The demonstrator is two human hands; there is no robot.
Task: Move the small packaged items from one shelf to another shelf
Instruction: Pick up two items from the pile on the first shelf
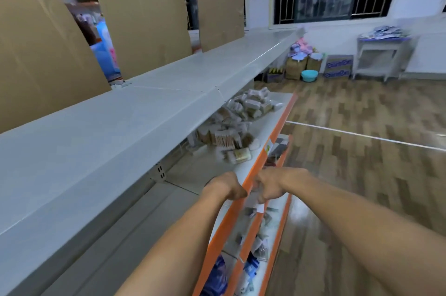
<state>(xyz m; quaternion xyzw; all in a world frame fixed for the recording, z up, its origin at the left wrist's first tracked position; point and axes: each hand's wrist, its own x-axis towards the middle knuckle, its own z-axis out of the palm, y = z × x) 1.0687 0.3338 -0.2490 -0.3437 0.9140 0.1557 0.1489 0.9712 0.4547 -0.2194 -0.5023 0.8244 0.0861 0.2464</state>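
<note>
A heap of small clear packets (237,124) filled with thin sticks lies on the white middle shelf (270,121), under the wide grey top shelf (108,131). More small packets (261,225) lie on the lower orange-edged shelves (251,242). My left hand (225,187) reaches down over the middle shelf's orange front edge (243,201). My right hand (271,183) hangs just past that edge, above the lower shelf's packets. Both hands show only their backs, with the fingers pointing down and hidden. Whether either holds a packet is unclear.
Tall cardboard sheets (144,20) stand behind the top shelf. Blue packs (217,274) sit at the near end of the lower shelves. Wooden floor (362,175) spreads to the right. Boxes (337,66), a blue basin (309,75) and a small white table (379,54) line the far wall.
</note>
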